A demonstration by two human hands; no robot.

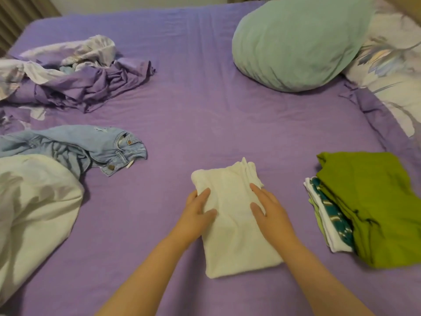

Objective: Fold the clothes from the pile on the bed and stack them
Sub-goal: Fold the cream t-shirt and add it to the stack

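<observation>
A folded white garment (234, 233) lies on the purple bed (193, 115) in front of me. My left hand (198, 210) rests flat on its left edge with straight fingers. My right hand (268, 206) lies flat on its right side, fingers extended. To the right sits a stack of folded clothes (369, 206), a green piece on top, with white and teal pieces under it. Crumpled light blue jeans (91, 147) lie at the left, partly under a white cloth (34, 208).
A rumpled purple and floral sheet (75, 74) lies at the back left. A mint green pillow (300, 42) and a floral pillow (396, 65) sit at the back right. Bare purple sheet stretches across the middle of the bed.
</observation>
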